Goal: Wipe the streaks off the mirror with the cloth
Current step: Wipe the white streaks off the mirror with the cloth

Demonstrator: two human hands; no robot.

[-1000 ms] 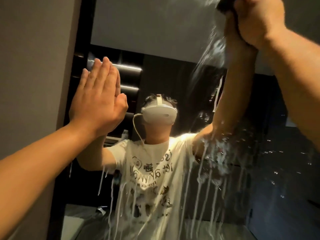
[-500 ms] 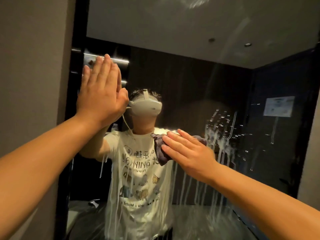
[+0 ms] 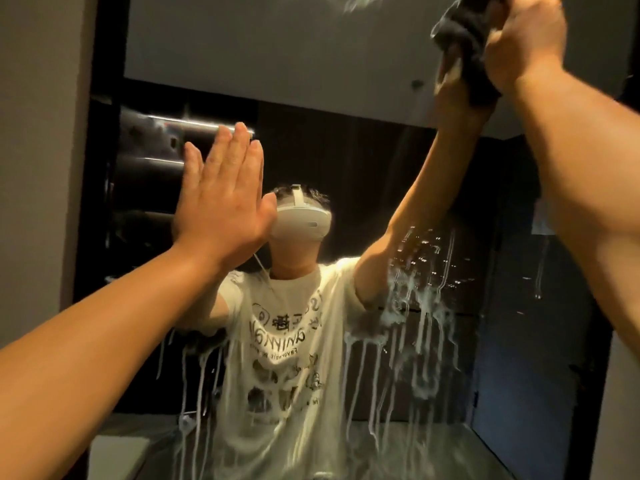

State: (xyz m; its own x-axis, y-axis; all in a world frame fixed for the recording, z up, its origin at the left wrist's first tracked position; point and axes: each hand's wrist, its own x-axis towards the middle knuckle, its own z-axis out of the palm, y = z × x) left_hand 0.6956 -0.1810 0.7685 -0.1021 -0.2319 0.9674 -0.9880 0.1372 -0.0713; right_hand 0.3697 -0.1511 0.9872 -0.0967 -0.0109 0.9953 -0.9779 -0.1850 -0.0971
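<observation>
A plain matte grey wall point(image 3: 41, 133) borders the mirror point(image 3: 277, 46) on its left, and a glossy black frame strip point(image 3: 104, 46) runs down between the two. The mirror is a tall, flat pane of smooth glass, and it reflects a dim room and the person in a pale printed T-shirt and white headset.

The left hand point(image 3: 221, 199) is spread flat against the left part of the mirror, palm on the glass, fingers straight and close together, thumb angled out to the right. It holds nothing. Its bare forearm comes up from the lower left corner.

Across the lower half of the mirror, the streaks point(image 3: 415, 306) hang as thin whitish runs. They are densest right of the mirror's middle, where foamy blobs cluster and long drips trail down from them; finer lines cross the reflected shirt. A faint smear also shows at the mirror's top edge.

At the upper right of the mirror, the right hand point(image 3: 523, 39) is closed around the cloth point(image 3: 460, 32), a dark, soft, bunched fabric with a nubby weave, pressed to the glass there. A fold hangs below the wrist. The right forearm slopes down to the right edge.
</observation>
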